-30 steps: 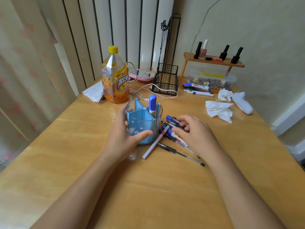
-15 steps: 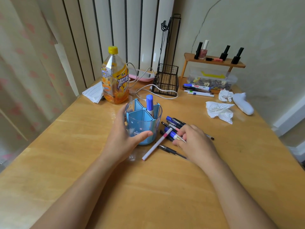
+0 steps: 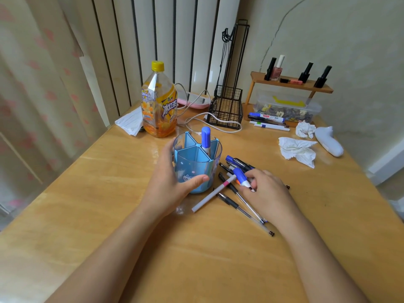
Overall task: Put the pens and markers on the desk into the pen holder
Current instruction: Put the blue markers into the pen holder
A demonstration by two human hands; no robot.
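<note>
A blue pen holder point(image 3: 192, 165) with dividers stands mid-desk, and one blue-capped marker point(image 3: 205, 138) stands inside it. My left hand point(image 3: 172, 184) wraps around the holder's left and front side. My right hand point(image 3: 266, 191) pinches a blue-capped marker point(image 3: 240, 176), whose cap end is tilted up off the pile. Beside the holder lie more markers point(image 3: 238, 161), a white pen with a pink band point(image 3: 213, 193) and thin black gel pens point(image 3: 242, 204). Further markers point(image 3: 267, 120) lie at the back right.
An iced tea bottle point(image 3: 158, 106) stands behind the holder, with a black wire rack point(image 3: 226, 110) and white cable to its right. A small wooden shelf point(image 3: 290, 84) with nail polish, a clear box, crumpled tissues point(image 3: 298, 149) and a white sock point(image 3: 329, 141) sit at the right.
My right hand slid back from the far side of the pile, closed on a blue-capped marker and raised its cap end. My left hand stays on the holder.
</note>
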